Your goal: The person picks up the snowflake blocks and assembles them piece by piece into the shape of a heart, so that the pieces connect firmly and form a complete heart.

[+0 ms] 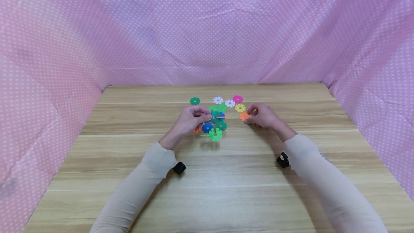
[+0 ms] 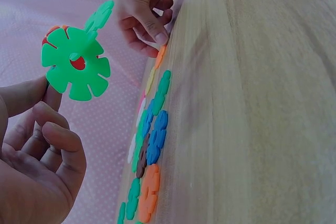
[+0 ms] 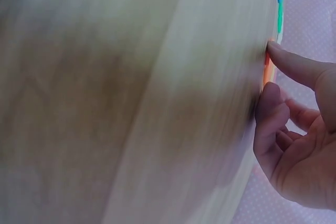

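My left hand (image 1: pixel 193 118) pinches a small built cluster of interlocking snowflake discs above the table. In the left wrist view a bright green disc (image 2: pixel 90 74) of that cluster faces the camera, with a second green disc slotted across it and red showing behind. At the right end of the loose discs, my right hand (image 1: pixel 262 115) has thumb and fingers on the edges of an orange snowflake disc (image 1: pixel 244 117) lying on the table. In the right wrist view that hand (image 3: pixel 302 124) hides most of the orange disc.
Loose snowflake discs lie around the cluster: a yellow disc (image 1: pixel 240 108), a pink disc (image 1: pixel 237 99), a white disc (image 1: pixel 218 100), a dark green disc (image 1: pixel 194 101) and a blue disc (image 1: pixel 207 128). Pink dotted cloth (image 1: pixel 207 39) hangs behind the wooden table (image 1: pixel 213 190).
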A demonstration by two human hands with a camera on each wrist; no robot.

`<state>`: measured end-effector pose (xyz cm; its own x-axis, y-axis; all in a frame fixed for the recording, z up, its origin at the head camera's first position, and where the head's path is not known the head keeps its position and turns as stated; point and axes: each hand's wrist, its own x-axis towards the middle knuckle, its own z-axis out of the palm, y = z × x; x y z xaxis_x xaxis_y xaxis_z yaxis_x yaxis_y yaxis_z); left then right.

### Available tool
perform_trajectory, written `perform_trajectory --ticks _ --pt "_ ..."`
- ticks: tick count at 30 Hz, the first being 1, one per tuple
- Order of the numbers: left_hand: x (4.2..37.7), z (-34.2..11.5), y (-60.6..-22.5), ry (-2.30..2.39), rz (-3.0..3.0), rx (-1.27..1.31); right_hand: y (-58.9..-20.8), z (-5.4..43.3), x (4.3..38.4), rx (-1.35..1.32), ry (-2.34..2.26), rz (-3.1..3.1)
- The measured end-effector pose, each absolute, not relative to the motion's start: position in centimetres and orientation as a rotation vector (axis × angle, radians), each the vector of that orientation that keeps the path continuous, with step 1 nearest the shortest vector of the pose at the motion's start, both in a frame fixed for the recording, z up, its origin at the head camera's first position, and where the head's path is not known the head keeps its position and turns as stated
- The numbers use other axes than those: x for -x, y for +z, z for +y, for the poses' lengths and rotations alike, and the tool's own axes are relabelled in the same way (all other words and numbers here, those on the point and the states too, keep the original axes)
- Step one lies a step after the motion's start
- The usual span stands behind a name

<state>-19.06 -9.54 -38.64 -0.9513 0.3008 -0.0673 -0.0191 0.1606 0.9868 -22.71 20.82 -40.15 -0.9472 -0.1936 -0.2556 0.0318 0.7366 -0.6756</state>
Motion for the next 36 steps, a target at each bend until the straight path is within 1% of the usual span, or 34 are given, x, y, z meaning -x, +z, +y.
perform_trajectory --ticks 5,10,16,22,28,36 --pt "19.1 -9.6 -38.6 1.866 2.188 -0.278 -39.8 20.5 22.4 0.097 -1.052 2.628" --pt "19.2 -9.6 -38.7 1.872 2.181 -0.278 -39.8 20.5 22.3 0.12 -1.182 2.585" --pt "19.2 -9.5 -38.7 1.872 2.188 -0.265 -39.4 20.6 21.4 0.128 -1.5 2.474" --pt "19.3 -9.4 -38.6 1.872 2.187 -0.232 -38.1 19.8 19.8 0.116 -1.788 2.318" --pt "19.3 -9.1 -38.4 1.878 2.198 -0.211 -37.0 18.8 18.2 0.18 -1.899 2.262" --pt "19.2 -8.7 -38.4 1.886 2.2 -0.217 -37.1 18.1 17.4 0.144 -2.003 2.182"
